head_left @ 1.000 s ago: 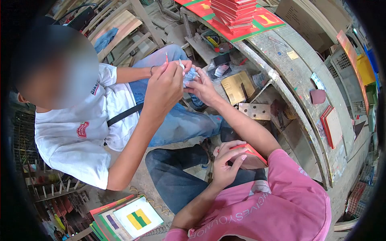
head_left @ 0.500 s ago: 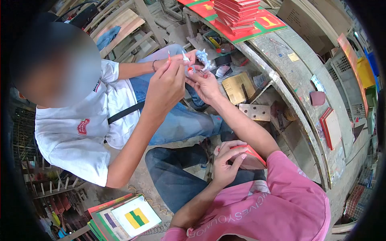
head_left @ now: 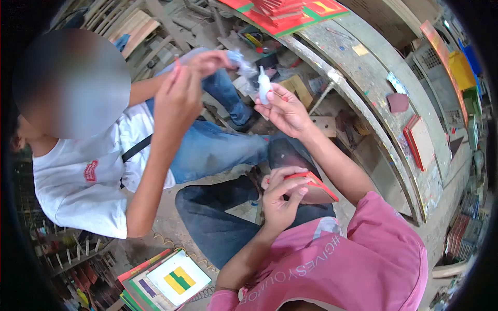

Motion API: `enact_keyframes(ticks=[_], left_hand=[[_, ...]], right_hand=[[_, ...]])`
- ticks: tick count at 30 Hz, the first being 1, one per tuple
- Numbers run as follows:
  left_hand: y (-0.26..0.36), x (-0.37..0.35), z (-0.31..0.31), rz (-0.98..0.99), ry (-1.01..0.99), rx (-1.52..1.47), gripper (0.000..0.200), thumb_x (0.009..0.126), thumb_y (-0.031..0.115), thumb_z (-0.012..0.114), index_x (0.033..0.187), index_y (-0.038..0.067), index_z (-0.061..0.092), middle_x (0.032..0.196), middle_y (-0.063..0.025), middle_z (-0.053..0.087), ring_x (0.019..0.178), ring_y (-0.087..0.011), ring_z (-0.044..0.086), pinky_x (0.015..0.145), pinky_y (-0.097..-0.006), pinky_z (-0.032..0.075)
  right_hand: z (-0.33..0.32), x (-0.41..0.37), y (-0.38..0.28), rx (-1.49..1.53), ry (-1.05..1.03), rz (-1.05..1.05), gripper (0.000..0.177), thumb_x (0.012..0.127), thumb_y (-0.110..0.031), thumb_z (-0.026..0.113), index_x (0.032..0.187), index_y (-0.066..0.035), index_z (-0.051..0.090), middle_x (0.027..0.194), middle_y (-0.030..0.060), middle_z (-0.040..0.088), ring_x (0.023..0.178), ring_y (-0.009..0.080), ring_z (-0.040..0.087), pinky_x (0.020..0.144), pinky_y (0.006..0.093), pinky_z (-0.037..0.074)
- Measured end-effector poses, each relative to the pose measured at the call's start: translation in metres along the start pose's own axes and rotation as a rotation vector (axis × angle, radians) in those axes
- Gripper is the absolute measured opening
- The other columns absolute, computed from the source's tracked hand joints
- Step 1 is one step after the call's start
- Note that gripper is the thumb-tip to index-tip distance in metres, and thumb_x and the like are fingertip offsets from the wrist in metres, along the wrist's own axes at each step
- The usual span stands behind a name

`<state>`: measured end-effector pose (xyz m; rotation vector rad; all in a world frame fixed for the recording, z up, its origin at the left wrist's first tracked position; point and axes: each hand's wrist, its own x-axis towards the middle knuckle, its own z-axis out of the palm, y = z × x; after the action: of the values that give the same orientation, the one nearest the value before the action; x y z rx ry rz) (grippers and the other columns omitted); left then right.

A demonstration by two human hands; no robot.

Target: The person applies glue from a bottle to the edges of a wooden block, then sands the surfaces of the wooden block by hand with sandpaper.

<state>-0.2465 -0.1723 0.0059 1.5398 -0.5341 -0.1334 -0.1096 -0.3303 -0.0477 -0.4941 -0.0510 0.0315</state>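
Note:
In my right hand (head_left: 285,109) is a small white squeeze bottle (head_left: 264,85), its narrow nozzle pointing up. My left hand (head_left: 284,199) grips a red-edged wooden block (head_left: 317,189) above my lap, its thumb and fingers over one end. Across from me, a co-worker in a white shirt holds up a thin reddish piece (head_left: 177,66) in one blurred hand (head_left: 179,90). Their other hand (head_left: 210,62) is beside a crumpled pale blue wad (head_left: 238,58); the blur hides whether it is gripped.
A curved workbench (head_left: 358,72) runs along the right, bearing red-edged boards (head_left: 419,142), a maroon scrap (head_left: 397,102) and a red stack (head_left: 277,10). Framed panels (head_left: 166,280) lean low at the left. Cluttered scraps lie under the bench.
My right hand has drawn away from the co-worker's hands and now has the white bottle upright. The co-worker's hands have moved left and up. My left hand keeps the block.

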Motion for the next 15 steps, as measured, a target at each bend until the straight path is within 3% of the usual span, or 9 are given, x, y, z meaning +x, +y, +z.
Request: enact_keyframes(ticks=[3,5,9,11,15], left_hand=[[-0.001,0.003,0.004,-0.058,-0.015,-0.018,0.012,0.086,0.009,0.066,0.092,-0.001,0.071,0.108,-0.0129,0.065,0.102,-0.0217,0.058,0.093,-0.0320,0.042],[-0.001,0.007,0.007,-0.108,-0.041,-0.012,0.010,0.086,0.004,0.066,0.093,-0.002,0.071,0.109,-0.0131,0.064,0.104,-0.0206,0.058,0.093,-0.0314,0.043],[-0.007,0.010,0.014,-0.076,-0.092,-0.067,0.019,0.083,-0.006,0.066,0.101,-0.002,0.068,0.116,-0.0135,0.060,0.106,-0.0189,0.057,0.095,-0.0290,0.043],[-0.002,0.011,0.021,-0.149,-0.026,-0.044,0.018,0.077,0.007,0.074,0.094,0.006,0.073,0.106,-0.0071,0.067,0.099,-0.0187,0.060,0.092,-0.0307,0.035],[0.001,0.009,0.027,-0.143,-0.044,-0.010,0.017,0.076,0.007,0.074,0.092,0.006,0.073,0.105,-0.0079,0.068,0.097,-0.0196,0.060,0.091,-0.0311,0.035]], right_hand=[[-0.001,-0.056,-0.036,-0.088,0.068,-0.050,0.026,0.093,-0.012,0.062,0.117,-0.006,0.055,0.108,0.0110,0.061,0.096,0.0177,0.061,0.089,0.0350,0.050],[0.000,-0.096,-0.053,-0.003,0.133,-0.147,0.027,0.091,-0.006,0.062,0.118,-0.005,0.057,0.106,0.0116,0.064,0.091,0.0181,0.062,0.084,0.0342,0.051],[0.014,-0.174,-0.071,-0.124,0.354,-0.233,0.024,0.093,-0.010,0.060,0.116,-0.004,0.057,0.097,0.0089,0.062,0.082,0.0136,0.057,0.074,0.0310,0.045],[0.011,-0.209,-0.073,-0.244,0.449,-0.223,0.032,0.091,-0.018,0.063,0.120,-0.007,0.052,0.101,0.0086,0.057,0.081,0.0128,0.049,0.070,0.0289,0.041],[0.029,-0.244,-0.069,-0.396,0.551,-0.274,0.032,0.092,-0.021,0.063,0.114,0.001,0.053,0.094,0.0088,0.057,0.076,0.0121,0.047,0.067,0.0277,0.040]])
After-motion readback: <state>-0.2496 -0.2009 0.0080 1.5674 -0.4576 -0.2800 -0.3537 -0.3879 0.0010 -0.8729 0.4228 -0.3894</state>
